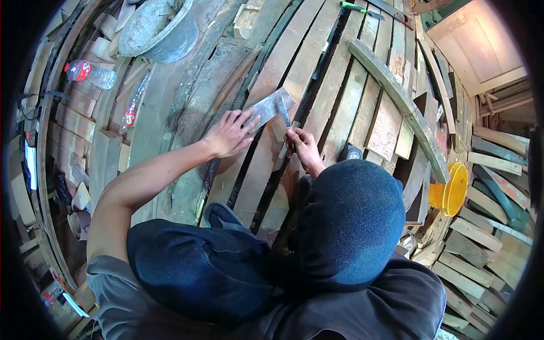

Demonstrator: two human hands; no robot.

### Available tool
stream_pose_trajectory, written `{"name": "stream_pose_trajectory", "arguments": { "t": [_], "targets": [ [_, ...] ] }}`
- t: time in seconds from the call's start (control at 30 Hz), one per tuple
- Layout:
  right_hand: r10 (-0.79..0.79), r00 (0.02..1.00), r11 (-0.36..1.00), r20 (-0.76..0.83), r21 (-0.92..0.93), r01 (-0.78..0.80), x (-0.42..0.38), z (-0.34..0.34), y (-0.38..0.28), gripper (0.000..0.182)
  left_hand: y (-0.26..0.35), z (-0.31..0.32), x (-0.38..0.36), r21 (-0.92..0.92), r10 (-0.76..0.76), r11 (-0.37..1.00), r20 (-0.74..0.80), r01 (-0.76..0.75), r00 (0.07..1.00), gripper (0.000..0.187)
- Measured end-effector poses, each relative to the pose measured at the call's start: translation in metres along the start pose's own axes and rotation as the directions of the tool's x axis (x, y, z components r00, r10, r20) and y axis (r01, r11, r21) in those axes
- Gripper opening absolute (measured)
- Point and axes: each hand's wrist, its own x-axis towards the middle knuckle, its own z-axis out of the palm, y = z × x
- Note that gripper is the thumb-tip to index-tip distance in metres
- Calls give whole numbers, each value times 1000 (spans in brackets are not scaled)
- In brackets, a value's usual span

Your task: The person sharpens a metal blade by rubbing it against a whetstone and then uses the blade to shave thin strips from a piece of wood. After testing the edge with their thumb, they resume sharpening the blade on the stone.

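My left hand (pixel 229 135) grips the near end of a short, flat grey board (pixel 265 111), its fingers stretched over the top face. The board lies at a slant across the floor planks. My right hand (pixel 305 149) is closed round the handle of a small hammer (pixel 281 105). The hammer's head is over the far part of the board; whether it touches cannot be told. Much of the handle is hidden inside my fist. Below the hands, a sandalled foot (pixel 224 216) rests on the planks.
A grey bucket (pixel 190 39) stands upper left, near two plastic bottles (pixel 102 77). A long curved beam (pixel 396 96) crosses on the right, ending by a yellow bucket (pixel 455 190). A green-handled tool (pixel 354 7) and a handsaw (pixel 394 12) lie at the top. Stacked wood offcuts (pixel 470 255) fill the right.
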Motion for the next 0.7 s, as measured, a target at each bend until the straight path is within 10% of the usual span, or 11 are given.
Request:
{"name": "stream_pose_trajectory", "arguments": {
  "t": [0.7],
  "targets": [
    [277,955,934,110,203,-294,7,19,4,28,9,1,30,-91,6,996,-72,-13,997,61]
  ]
}}
